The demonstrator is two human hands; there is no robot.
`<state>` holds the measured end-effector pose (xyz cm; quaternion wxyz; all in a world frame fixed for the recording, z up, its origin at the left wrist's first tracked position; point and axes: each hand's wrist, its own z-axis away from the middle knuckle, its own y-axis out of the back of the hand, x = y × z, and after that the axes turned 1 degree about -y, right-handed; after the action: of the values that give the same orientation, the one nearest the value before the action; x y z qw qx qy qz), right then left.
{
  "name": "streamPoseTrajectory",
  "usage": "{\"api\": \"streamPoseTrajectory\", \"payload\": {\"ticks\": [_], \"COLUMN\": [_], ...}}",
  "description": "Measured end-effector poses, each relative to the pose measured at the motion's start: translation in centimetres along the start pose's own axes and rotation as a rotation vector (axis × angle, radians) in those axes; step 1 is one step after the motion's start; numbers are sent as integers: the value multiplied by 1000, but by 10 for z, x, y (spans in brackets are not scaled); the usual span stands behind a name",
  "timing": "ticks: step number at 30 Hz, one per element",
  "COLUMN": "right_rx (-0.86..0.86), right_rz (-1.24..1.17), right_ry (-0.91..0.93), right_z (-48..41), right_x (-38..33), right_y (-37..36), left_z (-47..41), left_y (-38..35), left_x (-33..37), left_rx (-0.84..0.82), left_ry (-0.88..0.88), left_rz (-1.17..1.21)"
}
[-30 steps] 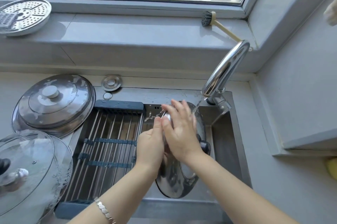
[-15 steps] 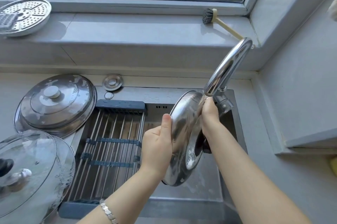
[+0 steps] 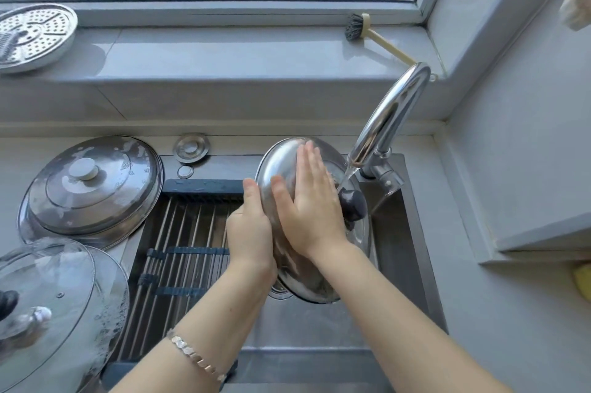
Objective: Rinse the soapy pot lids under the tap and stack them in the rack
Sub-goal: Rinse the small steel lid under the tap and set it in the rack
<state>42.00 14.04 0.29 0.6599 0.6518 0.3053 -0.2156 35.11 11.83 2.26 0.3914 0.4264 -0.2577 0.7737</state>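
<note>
We hold the steel pot lid [image 3: 281, 162] on edge over the sink [image 3: 399, 232], under the tap [image 3: 390, 114] stream. Our left hand [image 3: 249, 232] grips its rim at 9 o'clock, thumb in front, fingers hidden behind. Our right hand [image 3: 310, 210] lies flat on its face, fingers straight and pressed together, pointing to 12 o'clock, with the black knob [image 3: 353, 203] at their 3 o'clock.

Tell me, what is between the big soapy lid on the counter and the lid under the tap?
The rack, its rods holding nothing, left of the held lid, as the head view shows.
</note>
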Motion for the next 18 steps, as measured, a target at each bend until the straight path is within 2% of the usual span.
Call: {"api": "streamPoseTrajectory", "payload": {"ticks": [2, 4, 6, 9, 11, 13, 17, 18], "right_rx": [13, 14, -7, -43, -72, -60, -55, -53], "right_rz": [42, 85, 116, 88, 46, 43, 107, 123], "right_ry": [44, 273, 421, 350, 246, 228, 500, 510], "right_z": [-4, 24, 56, 53, 35, 27, 68, 77], "right_x": [-12, -11, 6, 24, 12, -7, 10, 25], "right_y": [3, -8, -15, -9, -5, -7, -25, -26], "left_z": [1, -5, -14, -13, -4, 1, -10, -12], "left_y": [1, 8, 17, 22, 20, 20, 30, 33], "left_x": [0, 3, 4, 1, -1, -2, 0, 1], "left_rx": [5, 25, 43, 62, 60, 65, 127, 149], "left_ry": [19, 44, 65, 58, 76, 86, 118, 128], "left_rz": [27, 53, 120, 168, 173, 168, 213, 236]}}
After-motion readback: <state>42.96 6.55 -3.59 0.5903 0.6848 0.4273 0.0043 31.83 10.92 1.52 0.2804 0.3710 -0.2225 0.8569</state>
